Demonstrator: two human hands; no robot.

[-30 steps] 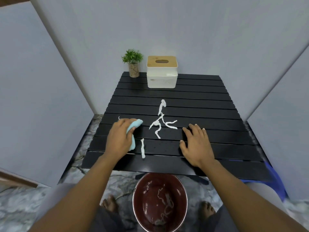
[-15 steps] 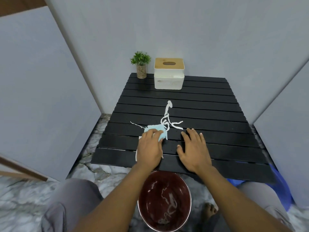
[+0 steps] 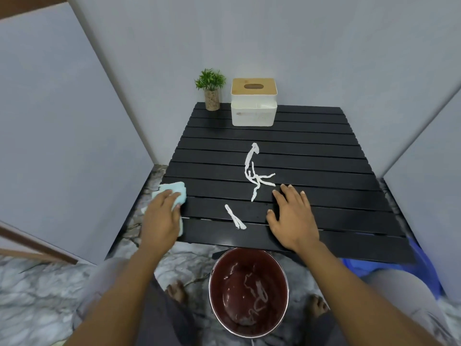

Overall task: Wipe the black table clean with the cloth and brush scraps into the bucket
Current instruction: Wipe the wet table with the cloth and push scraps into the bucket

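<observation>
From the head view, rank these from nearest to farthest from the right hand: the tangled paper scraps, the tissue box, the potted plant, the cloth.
1. Tangled paper scraps: just beyond the right hand's fingertips, mid table.
2. Cloth: at the table's left edge, under the left hand.
3. Tissue box: at the far edge.
4. Potted plant: far left corner, beside the box.

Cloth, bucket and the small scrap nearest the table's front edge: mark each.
cloth [image 3: 174,190], head view, its far corner
bucket [image 3: 249,248], head view, far rim
small scrap [image 3: 234,217], head view, its middle
</observation>
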